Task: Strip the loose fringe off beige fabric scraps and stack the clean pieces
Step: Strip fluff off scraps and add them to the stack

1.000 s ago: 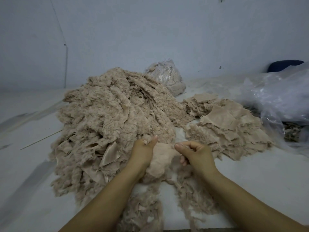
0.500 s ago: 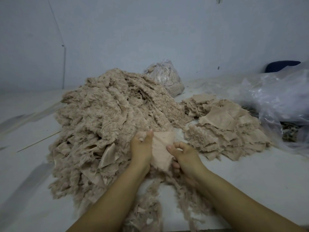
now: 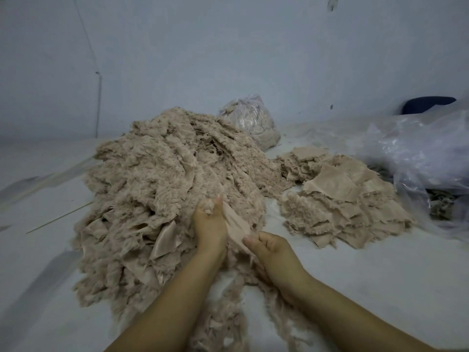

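We can read no text, label, brand, number or sign anywhere in this view. The wall (image 3: 228, 47) carries only some small dark marks, at about 1 o'clock and 10 o'clock, and these are not letters. The plastic bags (image 3: 418, 153) at 3 o'clock show no print that we can make out.

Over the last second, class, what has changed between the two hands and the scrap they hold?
The left hand rose with the scrap's upper edge; the right hand drew back toward the person, pinching its lower edge, so the scrap is pulled taut. Both kept their grip. The big pile and clean stack stayed put.
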A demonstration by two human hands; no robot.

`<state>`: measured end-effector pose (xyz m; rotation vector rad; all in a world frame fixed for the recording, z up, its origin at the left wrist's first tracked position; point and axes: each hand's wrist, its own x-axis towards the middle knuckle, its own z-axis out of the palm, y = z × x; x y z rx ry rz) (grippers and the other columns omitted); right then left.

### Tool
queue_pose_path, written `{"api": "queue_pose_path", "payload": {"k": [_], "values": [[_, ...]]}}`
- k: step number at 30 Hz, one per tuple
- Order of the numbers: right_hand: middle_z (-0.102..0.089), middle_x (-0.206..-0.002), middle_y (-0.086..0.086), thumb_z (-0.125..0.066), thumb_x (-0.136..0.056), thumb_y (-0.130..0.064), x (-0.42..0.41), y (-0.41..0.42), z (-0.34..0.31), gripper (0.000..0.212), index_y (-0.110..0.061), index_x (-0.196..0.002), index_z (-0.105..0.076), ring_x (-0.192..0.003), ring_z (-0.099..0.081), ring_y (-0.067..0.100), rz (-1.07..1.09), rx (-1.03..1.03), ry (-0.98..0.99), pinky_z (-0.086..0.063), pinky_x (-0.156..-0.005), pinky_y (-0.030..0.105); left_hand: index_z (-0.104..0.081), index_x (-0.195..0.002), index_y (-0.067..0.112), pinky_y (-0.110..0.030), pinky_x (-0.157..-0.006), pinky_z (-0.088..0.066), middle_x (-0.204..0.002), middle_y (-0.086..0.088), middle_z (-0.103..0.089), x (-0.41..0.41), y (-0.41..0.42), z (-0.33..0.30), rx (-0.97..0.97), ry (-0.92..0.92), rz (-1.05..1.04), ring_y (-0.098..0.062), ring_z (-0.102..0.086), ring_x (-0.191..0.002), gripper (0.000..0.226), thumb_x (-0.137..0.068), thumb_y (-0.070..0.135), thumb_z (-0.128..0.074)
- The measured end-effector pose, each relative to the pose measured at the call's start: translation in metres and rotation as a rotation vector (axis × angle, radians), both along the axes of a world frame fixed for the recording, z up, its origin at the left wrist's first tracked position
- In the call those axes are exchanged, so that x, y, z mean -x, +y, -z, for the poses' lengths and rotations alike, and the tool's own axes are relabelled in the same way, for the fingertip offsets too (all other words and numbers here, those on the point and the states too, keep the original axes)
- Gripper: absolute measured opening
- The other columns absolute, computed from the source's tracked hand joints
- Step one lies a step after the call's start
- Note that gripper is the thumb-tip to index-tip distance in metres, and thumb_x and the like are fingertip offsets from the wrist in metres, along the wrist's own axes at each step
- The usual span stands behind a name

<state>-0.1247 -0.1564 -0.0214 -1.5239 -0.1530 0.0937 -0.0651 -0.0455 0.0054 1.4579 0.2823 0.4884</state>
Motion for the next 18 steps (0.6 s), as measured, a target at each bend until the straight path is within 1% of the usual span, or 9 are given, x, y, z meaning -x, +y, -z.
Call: {"api": "queue_pose_path", "payload": {"k": [4, 6, 7, 9, 11, 13, 15, 16, 18], "values": [[-0.037, -0.039, -0.012, -0.055, -0.096, -0.03, 0.0, -0.007, 0.011, 0.04, 0.001, -0.071, -0.051, -0.037, -0.032, 0.003, 0.051, 0.272, -0.163, -0.027, -0.047, 0.02, -0.057, -0.105, -0.003, -0.034, -0.082, -0.05, -0.098, -0.012, -0.064, -0.014, 0.01, 0.001, 0.049, 0.064, -0.082, -0.028, -0.061, -0.096, 0.035, -0.094, 0.03, -0.056], [-0.042, -0.039, -0.011, -0.059, -0.093, -0.032, 0.003, -0.012, 0.015, 0.037, -0.005, -0.069, -0.06, -0.037, -0.036, 0.003, 0.04, 0.32, -0.163, -0.031, -0.048, 0.021, -0.056, -0.115, 0.0, -0.031, -0.085, -0.044, -0.106, -0.01, -0.064, -0.021, 0.019, -0.003, 0.045, 0.068, -0.166, -0.03, -0.058, -0.107, 0.036, -0.095, 0.03, -0.054], [-0.043, -0.041, -0.01, -0.062, -0.09, -0.039, 0.004, -0.014, 0.014, 0.04, -0.006, -0.068, -0.062, -0.038, -0.037, 0.003, 0.023, 0.319, -0.142, -0.033, -0.05, 0.022, -0.055, -0.118, 0.002, -0.03, -0.085, -0.042, -0.109, -0.008, -0.063, -0.024, 0.023, -0.006, 0.03, 0.061, -0.173, -0.029, -0.057, -0.11, 0.037, -0.095, 0.031, -0.054], [-0.055, -0.051, -0.006, -0.06, -0.072, -0.073, 0.004, -0.015, 0.005, 0.066, -0.008, -0.073, -0.068, -0.047, -0.05, 0.007, -0.01, 0.32, -0.066, -0.042, -0.058, 0.024, -0.05, -0.127, 0.003, -0.033, -0.09, -0.044, -0.12, -0.01, -0.06, -0.023, 0.024, -0.008, -0.018, 0.077, -0.098, -0.028, -0.055, -0.114, 0.047, -0.094, 0.035, -0.054], [-0.073, -0.077, -0.003, -0.044, -0.056, -0.094, -0.004, -0.012, -0.004, 0.085, -0.02, -0.085, -0.076, -0.074, -0.067, 0.01, -0.019, 0.252, 0.071, -0.05, -0.077, 0.023, -0.052, -0.125, 0.001, -0.037, -0.089, -0.05, -0.116, -0.014, -0.063, -0.016, 0.015, -0.006, -0.053, 0.092, 0.034, -0.028, -0.061, -0.105, 0.05, -0.092, 0.038, -0.056], [-0.075, -0.09, 0.003, -0.05, -0.067, -0.082, -0.014, -0.005, -0.012, 0.074, -0.018, -0.095, -0.075, -0.087, -0.071, 0.018, 0.004, 0.031, 0.17, -0.054, -0.084, 0.031, -0.06, -0.113, 0.0, -0.035, -0.079, -0.056, -0.101, -0.014, -0.069, -0.004, 0.0, 0.002, -0.082, 0.057, 0.181, -0.025, -0.067, -0.091, 0.047, -0.091, 0.042, -0.057], [-0.074, -0.094, 0.011, -0.064, -0.082, -0.047, -0.025, 0.005, -0.016, 0.05, -0.004, -0.108, -0.068, -0.088, -0.071, 0.025, 0.156, -0.275, 0.216, -0.055, -0.085, 0.039, -0.065, -0.091, 0.003, -0.027, -0.063, -0.055, -0.078, -0.007, -0.071, 0.004, -0.01, 0.011, -0.112, -0.004, 0.252, -0.02, -0.068, -0.072, 0.039, -0.091, 0.041, -0.058], [-0.073, -0.097, 0.014, -0.063, -0.089, -0.032, -0.029, 0.005, -0.017, 0.04, -0.001, -0.114, -0.063, -0.088, -0.07, 0.027, 0.27, -0.369, 0.215, -0.055, -0.085, 0.042, -0.063, -0.079, 0.006, -0.026, -0.055, -0.05, -0.066, -0.003, -0.067, 0.005, -0.01, 0.014, -0.104, -0.02, 0.227, -0.019, -0.064, -0.062, 0.036, -0.091, 0.04, -0.057], [-0.069, -0.102, 0.006, -0.056, -0.096, -0.02, -0.034, -0.003, -0.019, 0.029, -0.008, -0.123, -0.057, -0.088, -0.065, 0.022, 0.453, -0.409, 0.154, -0.053, -0.083, 0.039, -0.055, -0.07, 0.014, -0.028, -0.05, -0.039, -0.053, 0.002, -0.053, 0.001, -0.001, 0.016, -0.003, 0.008, 0.139, -0.017, -0.049, -0.05, 0.034, -0.093, 0.039, -0.054]]}}
